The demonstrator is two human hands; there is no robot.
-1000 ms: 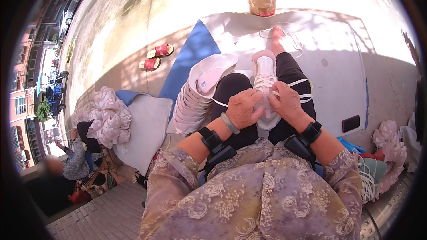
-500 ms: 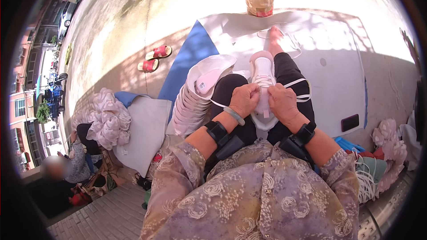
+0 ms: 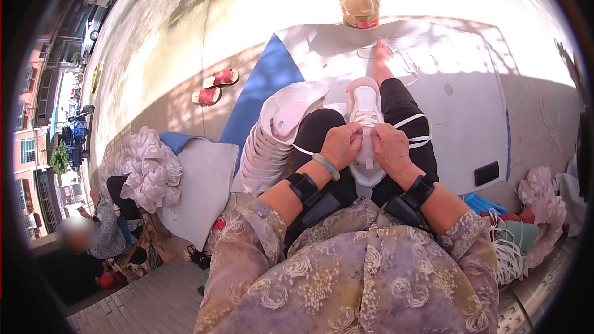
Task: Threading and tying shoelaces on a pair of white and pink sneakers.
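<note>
A pale pink and white sneaker [image 3: 364, 98] rests between my knees, toe pointing away from me. My left hand [image 3: 340, 145] is closed in a pinch on the shoelace at the left side of the lacing. Opposite it, my right hand [image 3: 392, 148] pinches the lace at the right side. The white shoelace [image 3: 419, 140] loops loosely over my right leg, and its other end trails from my left hand across my left thigh. The pink tongue shows between my hands; the fingertips partly hide the eyelets.
Left of my knee stands a nested row of pale shoe uppers [image 3: 263, 154]. More pink uppers [image 3: 151, 170] are heaped farther left. A phone [image 3: 486, 174] lies on the white mat [image 3: 461, 111]; loose white laces [image 3: 508, 253] hang at right. Beyond are red slippers [image 3: 213, 86] and a jug [image 3: 359, 6]. Another person sits at far left.
The view has shifted slightly. Both hands stay pinched on the lace beside the shoe's tongue, with almost no movement relative to the shoe.
</note>
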